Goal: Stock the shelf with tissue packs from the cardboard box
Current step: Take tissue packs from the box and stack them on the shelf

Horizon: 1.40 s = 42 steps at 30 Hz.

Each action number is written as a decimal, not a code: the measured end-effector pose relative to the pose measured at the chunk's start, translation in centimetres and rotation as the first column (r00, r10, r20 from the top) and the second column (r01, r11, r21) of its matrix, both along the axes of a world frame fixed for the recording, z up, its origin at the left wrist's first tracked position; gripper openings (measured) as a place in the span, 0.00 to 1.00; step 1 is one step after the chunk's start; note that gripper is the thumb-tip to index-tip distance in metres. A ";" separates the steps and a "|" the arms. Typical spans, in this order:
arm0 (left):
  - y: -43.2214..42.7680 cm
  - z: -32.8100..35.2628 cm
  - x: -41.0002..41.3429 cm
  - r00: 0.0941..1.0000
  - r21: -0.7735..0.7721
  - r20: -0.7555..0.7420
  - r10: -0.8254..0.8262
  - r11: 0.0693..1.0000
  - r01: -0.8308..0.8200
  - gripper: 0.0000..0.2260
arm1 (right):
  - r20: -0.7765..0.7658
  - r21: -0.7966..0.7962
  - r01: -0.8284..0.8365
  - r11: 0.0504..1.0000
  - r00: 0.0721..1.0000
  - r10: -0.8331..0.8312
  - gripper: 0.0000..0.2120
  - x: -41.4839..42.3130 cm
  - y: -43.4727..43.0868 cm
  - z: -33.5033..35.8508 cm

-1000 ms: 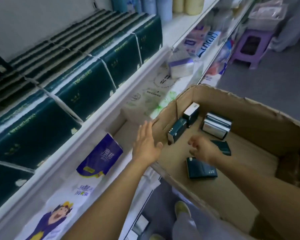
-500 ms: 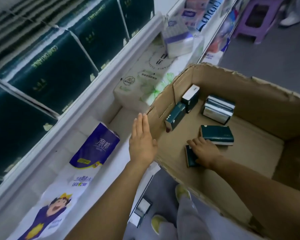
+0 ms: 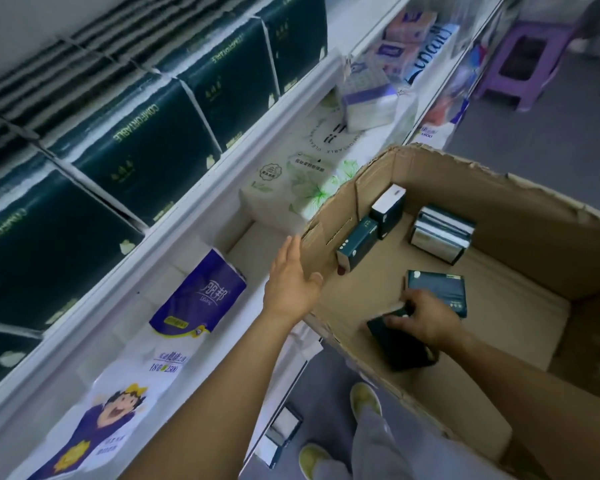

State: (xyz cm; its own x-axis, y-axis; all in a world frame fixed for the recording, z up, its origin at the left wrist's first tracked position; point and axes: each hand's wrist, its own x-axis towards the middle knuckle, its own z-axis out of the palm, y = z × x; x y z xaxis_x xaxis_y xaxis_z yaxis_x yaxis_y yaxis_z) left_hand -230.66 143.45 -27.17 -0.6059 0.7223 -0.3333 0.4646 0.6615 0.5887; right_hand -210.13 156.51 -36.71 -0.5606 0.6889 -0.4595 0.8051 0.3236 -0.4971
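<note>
Right hand point(image 3: 426, 318), fingers curled, seemingly grips a tissue pack point(image 3: 400, 348), six o'clock in the cardboard box point(image 3: 534, 220). Left hand point(image 3: 290, 285), fingers together, touches its wall.

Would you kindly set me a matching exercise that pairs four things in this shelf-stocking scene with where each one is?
Things:
1. left hand
2. right hand
3. purple stool
4. purple roll pack

Places:
A. on the lower shelf
B. on the floor, up the aisle
C. open, at the cardboard box's outer wall
D. gripping a dark tissue pack inside the box

Pairs: 1-C, 2-D, 3-B, 4-A.
</note>
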 end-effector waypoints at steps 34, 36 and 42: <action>-14.2 27.9 -1.1 0.861 0.706 -0.226 0.456 0.685 -0.178 0.17 | -0.890 -0.347 -0.495 0.797 0.442 -0.113 0.11 -18.6 -4.3 33.8; -15.7 29.6 -1.7 0.820 0.667 -0.314 0.479 0.726 -0.168 0.15 | -0.892 -0.257 -0.501 0.826 0.453 -0.002 0.09 -20.9 -5.2 34.9; -19.6 33.7 -6.6 0.703 0.523 -0.466 0.538 0.808 -0.271 0.14 | -0.845 -0.082 -0.538 0.839 0.483 0.228 0.14 -27.7 -8.0 37.0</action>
State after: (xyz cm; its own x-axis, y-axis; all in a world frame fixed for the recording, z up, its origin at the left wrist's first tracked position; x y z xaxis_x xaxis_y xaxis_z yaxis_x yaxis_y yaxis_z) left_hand -237.30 123.84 6.52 -0.8407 0.3383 0.4228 0.5347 0.6419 0.5496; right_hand -237.87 148.55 0.29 -0.9591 0.2228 0.1748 -0.1282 0.2090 -0.9695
